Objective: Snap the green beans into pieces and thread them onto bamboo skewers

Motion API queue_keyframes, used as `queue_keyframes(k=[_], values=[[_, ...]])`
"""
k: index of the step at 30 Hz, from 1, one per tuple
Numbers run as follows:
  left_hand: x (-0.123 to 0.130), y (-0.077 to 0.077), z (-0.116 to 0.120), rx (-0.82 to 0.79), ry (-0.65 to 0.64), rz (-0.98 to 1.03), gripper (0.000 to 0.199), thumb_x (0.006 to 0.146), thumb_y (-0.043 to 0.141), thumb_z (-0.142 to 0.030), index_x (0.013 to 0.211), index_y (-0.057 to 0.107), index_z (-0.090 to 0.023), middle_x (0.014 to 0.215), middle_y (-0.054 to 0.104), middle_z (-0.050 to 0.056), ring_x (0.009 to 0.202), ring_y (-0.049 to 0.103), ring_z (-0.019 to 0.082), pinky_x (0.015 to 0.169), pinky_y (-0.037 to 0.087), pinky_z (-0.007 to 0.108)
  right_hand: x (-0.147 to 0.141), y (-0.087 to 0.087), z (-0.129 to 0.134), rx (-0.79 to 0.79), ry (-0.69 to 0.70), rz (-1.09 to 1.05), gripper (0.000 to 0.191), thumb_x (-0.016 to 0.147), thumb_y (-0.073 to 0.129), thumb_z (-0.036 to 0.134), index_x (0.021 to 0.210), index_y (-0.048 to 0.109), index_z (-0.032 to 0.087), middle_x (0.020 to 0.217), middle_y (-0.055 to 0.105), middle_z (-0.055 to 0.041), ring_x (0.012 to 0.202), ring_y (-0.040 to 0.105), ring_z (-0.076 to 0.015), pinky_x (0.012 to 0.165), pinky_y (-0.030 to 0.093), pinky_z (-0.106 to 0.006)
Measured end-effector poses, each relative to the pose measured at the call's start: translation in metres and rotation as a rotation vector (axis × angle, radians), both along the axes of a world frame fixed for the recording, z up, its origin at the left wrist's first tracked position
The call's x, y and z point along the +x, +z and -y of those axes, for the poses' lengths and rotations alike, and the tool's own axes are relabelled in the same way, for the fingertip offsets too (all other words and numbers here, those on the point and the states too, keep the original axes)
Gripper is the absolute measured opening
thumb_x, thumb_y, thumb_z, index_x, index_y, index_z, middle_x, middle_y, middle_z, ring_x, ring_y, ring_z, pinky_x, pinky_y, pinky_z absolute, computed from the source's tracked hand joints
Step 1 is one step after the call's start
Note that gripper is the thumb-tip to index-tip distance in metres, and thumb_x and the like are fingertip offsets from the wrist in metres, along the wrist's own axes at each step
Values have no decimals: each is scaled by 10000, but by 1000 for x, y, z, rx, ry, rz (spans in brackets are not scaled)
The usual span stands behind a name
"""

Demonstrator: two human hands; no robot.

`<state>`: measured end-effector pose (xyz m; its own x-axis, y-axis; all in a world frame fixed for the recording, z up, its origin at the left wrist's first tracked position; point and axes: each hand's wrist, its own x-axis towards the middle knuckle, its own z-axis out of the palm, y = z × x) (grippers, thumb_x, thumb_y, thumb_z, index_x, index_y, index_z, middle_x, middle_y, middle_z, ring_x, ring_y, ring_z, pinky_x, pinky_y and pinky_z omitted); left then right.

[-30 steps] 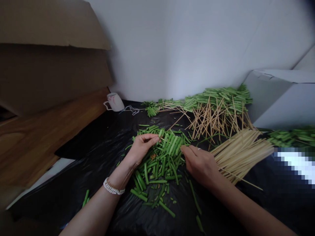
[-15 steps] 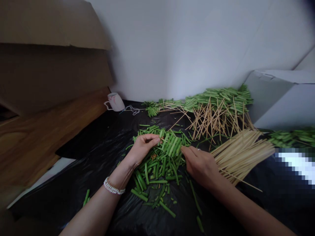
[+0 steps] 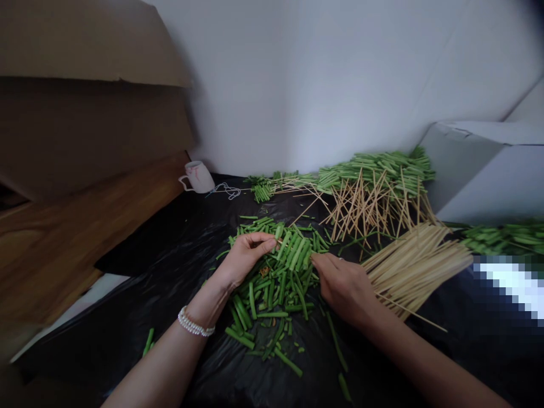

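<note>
Between my hands is a row of cut green vegetable stalks [image 3: 294, 250], side by side on a thin bamboo skewer mostly hidden by them. My left hand [image 3: 246, 255], with a beaded bracelet at the wrist, is closed, thumb and forefinger pinching the skewer at the row's left end. At the right end, my right hand [image 3: 342, 283] is closed too, its curled fingers gripping the skewer's other end, which they mostly cover. Directly underneath lies a loose pile of cut green stalks [image 3: 272, 300] on black plastic sheeting [image 3: 178, 238].
A bundle of bare bamboo skewers [image 3: 419, 263] lies right of my right hand. Behind it are heaped filled skewers [image 3: 374, 173] against the wall. A mug [image 3: 199, 177] stands at back left, near a cardboard box [image 3: 93, 124]. A white box [image 3: 488, 170] is at right.
The right hand has shifted very slightly left along with the view. Both hands keep their hold on the skewer, and the stalks on it look nearly unchanged.
</note>
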<state>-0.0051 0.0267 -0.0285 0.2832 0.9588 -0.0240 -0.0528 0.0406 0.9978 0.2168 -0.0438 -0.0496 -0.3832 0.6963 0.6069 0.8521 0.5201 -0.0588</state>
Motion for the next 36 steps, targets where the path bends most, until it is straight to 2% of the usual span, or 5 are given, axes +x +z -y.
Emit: queue_keyframes(k=[4, 13, 21, 27, 36], values=[[0, -2, 0, -12, -34, 47, 211, 718, 807, -361, 767, 754, -162, 735, 702, 1, 666, 574, 98, 700, 429, 215, 0, 1, -1, 51, 0, 5, 254, 851, 415, 22, 861, 634, 151, 699, 610, -28, 616, 531, -154, 597, 338, -282], [-2, -3, -2, -15, -58, 18, 214, 715, 810, -361, 761, 755, -159, 738, 702, 10, 653, 557, 92, 681, 418, 209, 1, 1, -2, 130, 12, 3, 269, 909, 407, 52, 983, 657, 118, 681, 595, -26, 627, 523, -159, 614, 348, -286], [-2, -1, 0, 14, -61, -4, 227, 714, 804, -376, 750, 753, -157, 721, 680, 12, 647, 534, 100, 675, 405, 222, 1, -1, 0, -19, 24, -28, 243, 885, 416, 44, 897, 636, 145, 753, 641, -43, 654, 565, -151, 599, 348, -274], [1, 3, 1, 61, -25, 21, 232, 666, 833, -365, 686, 741, -152, 715, 610, 6, 659, 496, 107, 657, 387, 233, 0, -2, 0, -58, 25, -26, 250, 869, 404, 31, 855, 624, 148, 727, 622, -35, 640, 568, -158, 588, 341, -284], [1, -3, -1, -1, -26, -1, 277, 669, 829, -390, 679, 715, -137, 676, 581, -6, 635, 477, 90, 626, 382, 212, 2, 3, -1, 140, 6, 39, 266, 895, 412, 47, 944, 660, 131, 658, 574, -20, 587, 501, -169, 580, 326, -303]])
